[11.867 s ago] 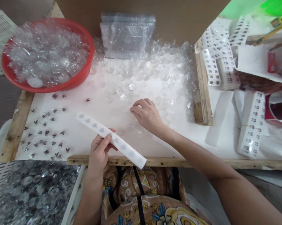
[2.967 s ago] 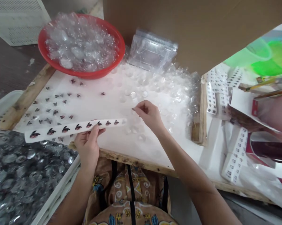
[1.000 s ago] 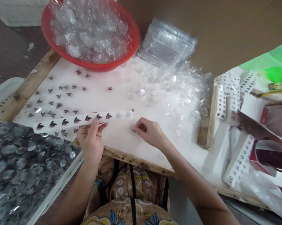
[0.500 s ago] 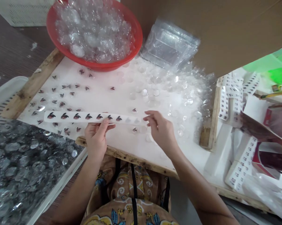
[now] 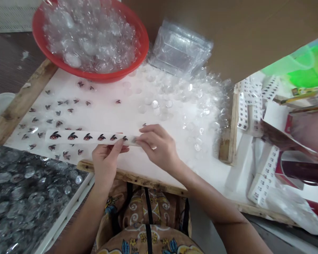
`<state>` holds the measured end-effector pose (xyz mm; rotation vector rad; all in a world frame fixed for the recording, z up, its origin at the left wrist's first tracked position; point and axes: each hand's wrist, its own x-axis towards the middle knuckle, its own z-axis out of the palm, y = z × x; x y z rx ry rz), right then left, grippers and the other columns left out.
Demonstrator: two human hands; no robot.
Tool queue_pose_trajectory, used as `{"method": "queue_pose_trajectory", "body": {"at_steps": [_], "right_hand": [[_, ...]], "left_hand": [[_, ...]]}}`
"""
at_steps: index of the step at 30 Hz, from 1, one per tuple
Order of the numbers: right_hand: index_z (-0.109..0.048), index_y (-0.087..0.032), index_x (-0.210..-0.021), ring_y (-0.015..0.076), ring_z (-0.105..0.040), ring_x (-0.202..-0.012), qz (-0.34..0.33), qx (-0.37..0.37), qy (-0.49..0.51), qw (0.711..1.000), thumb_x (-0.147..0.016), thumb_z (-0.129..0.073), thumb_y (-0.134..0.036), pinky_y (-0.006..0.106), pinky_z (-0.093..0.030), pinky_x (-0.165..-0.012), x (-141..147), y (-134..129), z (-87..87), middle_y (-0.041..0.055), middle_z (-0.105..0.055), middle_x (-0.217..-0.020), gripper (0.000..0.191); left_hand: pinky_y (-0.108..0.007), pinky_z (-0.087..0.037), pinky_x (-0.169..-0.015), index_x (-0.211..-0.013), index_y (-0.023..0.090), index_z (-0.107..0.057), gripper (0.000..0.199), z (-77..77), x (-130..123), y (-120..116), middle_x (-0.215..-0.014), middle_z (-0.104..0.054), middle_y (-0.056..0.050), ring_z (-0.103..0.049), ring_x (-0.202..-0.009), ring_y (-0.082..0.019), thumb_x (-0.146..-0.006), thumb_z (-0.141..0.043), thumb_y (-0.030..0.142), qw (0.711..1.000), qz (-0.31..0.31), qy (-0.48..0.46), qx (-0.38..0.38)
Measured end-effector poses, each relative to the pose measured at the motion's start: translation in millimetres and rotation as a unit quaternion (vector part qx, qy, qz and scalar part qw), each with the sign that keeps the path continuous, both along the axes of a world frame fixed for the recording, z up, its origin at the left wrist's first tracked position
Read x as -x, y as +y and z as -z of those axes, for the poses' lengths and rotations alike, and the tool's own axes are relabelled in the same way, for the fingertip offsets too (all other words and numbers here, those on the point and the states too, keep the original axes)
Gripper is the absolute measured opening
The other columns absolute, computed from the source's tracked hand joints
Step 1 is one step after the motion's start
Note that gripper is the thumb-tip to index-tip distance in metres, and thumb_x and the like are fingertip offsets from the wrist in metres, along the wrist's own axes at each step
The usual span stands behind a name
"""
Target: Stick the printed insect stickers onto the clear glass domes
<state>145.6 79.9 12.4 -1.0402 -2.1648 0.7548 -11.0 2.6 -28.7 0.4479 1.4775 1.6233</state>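
My left hand [image 5: 106, 160] grips a long white sticker strip [image 5: 78, 137] between thumb and fingers, level above the table. Dark-winged insect pictures run along it in a row. At the strip's right end my right hand [image 5: 160, 146] pinches a sticker [image 5: 134, 139] with thumb and fingertips; whether it has lifted off the backing, I cannot tell. Beneath and left of the strip lie several small clear pieces with the same insect picture [image 5: 58, 124]. Plain clear round pieces [image 5: 155, 104] are scattered on the white tabletop [image 5: 103, 118] beyond my right hand.
A red basin [image 5: 95, 76] heaped with clear plastic pieces stands at the back left. Near it lies a clear plastic package [image 5: 181, 49]. Wooden edging [image 5: 23, 97] borders the table. A crate of clear pieces [image 5: 29, 197] sits lower left, and sticker sheets [image 5: 264, 176] lie right.
My right hand has moved left, from beyond the strip's end onto its last visible picture, and closed there. My left hand still holds the strip. The whole view has shifted slightly.
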Motion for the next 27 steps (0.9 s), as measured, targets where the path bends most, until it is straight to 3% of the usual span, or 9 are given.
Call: {"method": "queue_pose_trajectory", "body": {"at_steps": [3, 5, 9, 13, 18, 23, 27], "right_hand": [[-0.062, -0.024, -0.084, 0.0176, -0.064, -0.084, 0.095, 0.107, 0.057, 0.988, -0.089, -0.062, -0.027, 0.033, -0.053, -0.072, -21, 24, -8.8, 0.0038, -0.068, -0.089, 0.006], [-0.061, -0.023, -0.080, 0.0147, -0.059, -0.070, 0.146, 0.181, 0.039, 0.972, -0.085, -0.065, -0.029, 0.030, -0.049, -0.064, -36, 41, -7.0, 0.0010, -0.065, -0.077, 0.010], [-0.058, -0.022, -0.073, 0.0120, -0.050, -0.060, 0.168, 0.255, -0.032, 0.952, -0.080, -0.066, -0.031, 0.028, -0.041, -0.055, -51, 58, 9.6, -0.0016, -0.058, -0.066, 0.014], [-0.058, -0.022, -0.072, 0.0115, -0.047, -0.058, 0.166, 0.246, -0.060, 0.953, -0.079, -0.064, -0.029, 0.027, -0.039, -0.056, -49, 59, 19.2, -0.0024, -0.057, -0.065, 0.012], [-0.059, -0.022, -0.073, 0.0130, -0.051, -0.061, 0.153, 0.215, -0.116, 0.958, -0.080, -0.062, -0.023, 0.028, -0.040, -0.061, -41, 57, 21.5, -0.0015, -0.059, -0.068, 0.008], [-0.062, -0.020, -0.077, 0.0144, -0.056, -0.069, 0.134, 0.116, -0.162, 0.971, -0.082, -0.057, -0.017, 0.030, -0.042, -0.067, -31, 52, 32.1, 0.0049, -0.063, -0.090, 0.008], [-0.064, -0.021, -0.095, 0.0171, -0.061, -0.073, 0.123, 0.118, -0.156, 0.973, -0.084, -0.056, -0.013, 0.031, -0.045, -0.070, -26, 51, 33.6, 0.0042, -0.067, -0.086, 0.016]], "left_hand": [[-0.029, -0.064, -0.062, -0.085, 0.018, -0.077, 0.020, -0.1, 0, 2, -0.078, -0.077, -0.001, -0.073, -0.061, -0.016, -0.074, -0.083, 0.034, 1.000, -0.011, -0.008, -0.010], [-0.028, -0.064, -0.062, -0.086, 0.019, -0.078, 0.020, 0.1, 1, 2, -0.083, -0.078, -0.002, -0.072, -0.063, -0.015, -0.074, -0.083, 0.034, 1.000, -0.009, -0.014, -0.017], [-0.026, -0.064, -0.059, -0.088, 0.020, -0.078, 0.020, 0.2, 1, 3, -0.089, -0.078, -0.003, -0.072, -0.063, -0.014, -0.073, -0.083, 0.033, 1.000, -0.006, -0.016, -0.024], [-0.027, -0.064, -0.061, -0.084, 0.018, -0.078, 0.018, 0.1, 2, 2, -0.075, -0.076, -0.001, -0.071, -0.062, -0.014, -0.074, -0.083, 0.033, 1.000, -0.003, -0.012, -0.019], [-0.025, -0.063, -0.061, -0.084, 0.019, -0.078, 0.014, -0.2, 2, 1, -0.074, -0.076, 0.000, -0.071, -0.062, -0.013, -0.075, -0.083, 0.029, 0.999, -0.001, -0.018, -0.031], [-0.026, -0.064, -0.060, -0.085, 0.019, -0.079, 0.015, -0.3, 1, 2, -0.078, -0.077, 0.000, -0.072, -0.063, -0.014, -0.075, -0.083, 0.029, 0.999, 0.005, -0.019, -0.037], [-0.024, -0.064, -0.062, -0.088, 0.019, -0.080, 0.015, -0.9, 2, 2, -0.081, -0.078, -0.001, -0.071, -0.063, -0.013, -0.077, -0.082, 0.029, 0.999, 0.038, -0.016, -0.033]]}}
